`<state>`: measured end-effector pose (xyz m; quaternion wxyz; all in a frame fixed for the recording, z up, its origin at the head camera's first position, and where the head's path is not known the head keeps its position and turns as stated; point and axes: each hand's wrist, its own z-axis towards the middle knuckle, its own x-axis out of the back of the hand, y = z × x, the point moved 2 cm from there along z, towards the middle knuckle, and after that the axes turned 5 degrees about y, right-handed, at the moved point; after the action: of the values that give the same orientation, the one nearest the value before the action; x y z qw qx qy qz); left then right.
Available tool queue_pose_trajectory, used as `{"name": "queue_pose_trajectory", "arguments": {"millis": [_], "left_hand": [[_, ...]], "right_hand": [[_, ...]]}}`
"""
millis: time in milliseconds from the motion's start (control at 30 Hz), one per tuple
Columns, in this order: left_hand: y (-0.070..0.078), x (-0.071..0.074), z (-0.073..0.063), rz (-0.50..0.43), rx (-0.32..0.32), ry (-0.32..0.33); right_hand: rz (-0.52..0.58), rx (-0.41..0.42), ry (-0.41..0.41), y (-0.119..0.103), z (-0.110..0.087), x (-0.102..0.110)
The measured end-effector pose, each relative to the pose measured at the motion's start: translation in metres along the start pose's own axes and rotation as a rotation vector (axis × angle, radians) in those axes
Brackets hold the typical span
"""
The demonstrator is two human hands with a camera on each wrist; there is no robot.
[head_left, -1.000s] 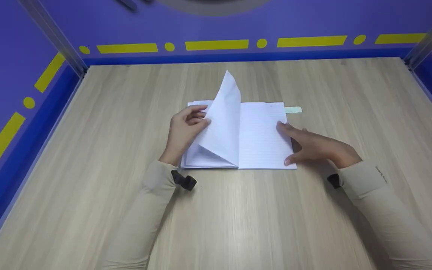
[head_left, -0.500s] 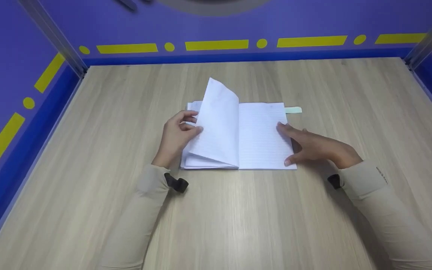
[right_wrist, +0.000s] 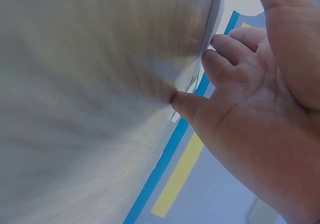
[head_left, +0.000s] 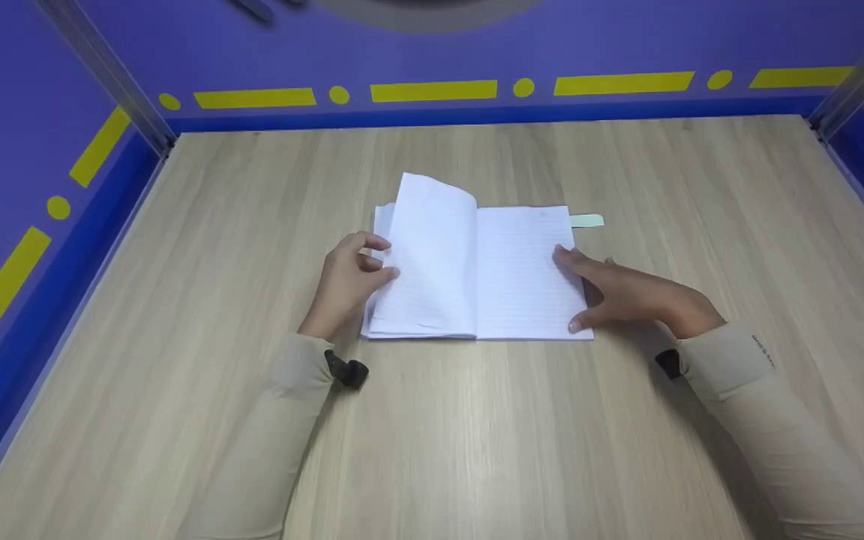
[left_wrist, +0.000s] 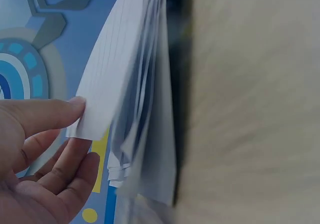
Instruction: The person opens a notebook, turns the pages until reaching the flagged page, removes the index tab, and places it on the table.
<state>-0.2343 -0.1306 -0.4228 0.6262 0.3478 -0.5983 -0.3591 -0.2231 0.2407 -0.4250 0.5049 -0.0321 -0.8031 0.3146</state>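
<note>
An open notebook with lined white pages (head_left: 526, 274) lies in the middle of the table in the head view. My left hand (head_left: 349, 277) pinches the outer edge of a page (head_left: 432, 255) between thumb and fingers, and this page curves up over the left stack. In the left wrist view, the thumb lies on the lined page (left_wrist: 107, 69), with fingers behind it and more leaves hanging beyond. My right hand (head_left: 631, 292) rests at the right edge of the notebook, fingertips and thumb spread on the right page. A pale green tab (head_left: 587, 220) sticks out at the upper right.
The notebook lies on a wood-grain table (head_left: 432, 435). Blue-purple panels (head_left: 432, 56) with yellow dashes and dots stand along the back and both sides. Black wrist straps (head_left: 346, 370) sit at both sleeve cuffs.
My left hand has moved left and slightly down with the page, which has swung over from near upright toward the left stack. The right hand has stayed in place.
</note>
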Motion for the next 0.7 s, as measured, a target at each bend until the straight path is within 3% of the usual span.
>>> {"name": "queue_pose_trajectory", "arguments": {"millis": [200,333,533,700], "left_hand": [[-0.0010,-0.0020,0.0005,0.044,-0.115,-0.043],[-0.0014,-0.0035,-0.0007,0.083,-0.184,-0.165],[-0.0052,-0.0072,-0.0041,0.158,-0.173,-0.403],[-0.0077,-0.0075,-0.0060,0.249,-0.144,-0.506]], "right_hand": [[-0.010,-0.004,0.008,0.0001,0.0000,-0.0008],[-0.013,-0.009,0.010,-0.0007,-0.0005,-0.0008],[-0.006,-0.011,0.011,-0.0018,-0.0014,-0.0003],[-0.017,-0.006,0.000,-0.0024,-0.0007,-0.0004]]}}
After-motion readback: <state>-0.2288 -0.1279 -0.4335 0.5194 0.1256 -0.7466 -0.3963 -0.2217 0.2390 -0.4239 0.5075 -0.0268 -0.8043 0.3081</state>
